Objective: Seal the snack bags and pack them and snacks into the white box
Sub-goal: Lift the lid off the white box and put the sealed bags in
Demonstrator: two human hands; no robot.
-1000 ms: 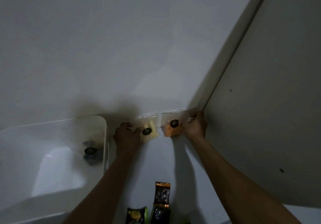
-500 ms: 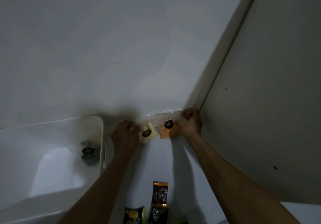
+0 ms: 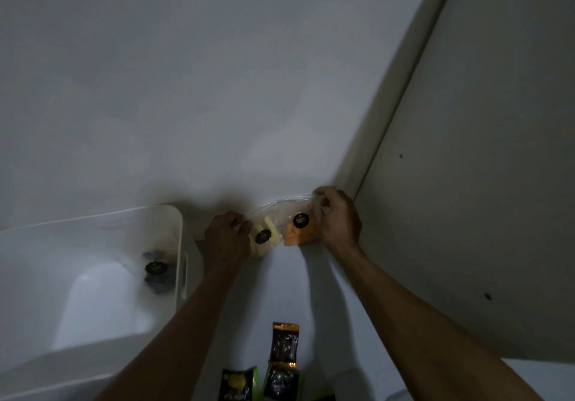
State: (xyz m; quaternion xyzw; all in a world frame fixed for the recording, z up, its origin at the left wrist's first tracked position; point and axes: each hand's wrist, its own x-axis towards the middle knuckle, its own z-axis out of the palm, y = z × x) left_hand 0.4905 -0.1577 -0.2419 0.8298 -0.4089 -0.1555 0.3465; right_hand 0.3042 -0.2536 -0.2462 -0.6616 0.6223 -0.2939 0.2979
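Note:
Two clear snack bags sit at the back of the table against the wall. My left hand (image 3: 228, 239) grips the left edge of the bag with yellow pieces (image 3: 267, 239). My right hand (image 3: 337, 218) pinches the top right of the bag with orange pieces (image 3: 297, 235). The orange bag overlaps the yellow one, and each carries a round black sticker. The white box (image 3: 179, 245) stands at the left, with a dark-filled bag (image 3: 157, 276) lying inside it.
Near the front edge lie an orange-topped dark packet (image 3: 284, 341), a green packet with yellow print (image 3: 238, 385) and another green dark packet (image 3: 281, 383). A wall corner and door panel (image 3: 466, 182) rise at the right.
Both hands have drawn closer together, so the orange bag now overlaps the yellow one. My right hand has shifted up to the orange bag's top edge.

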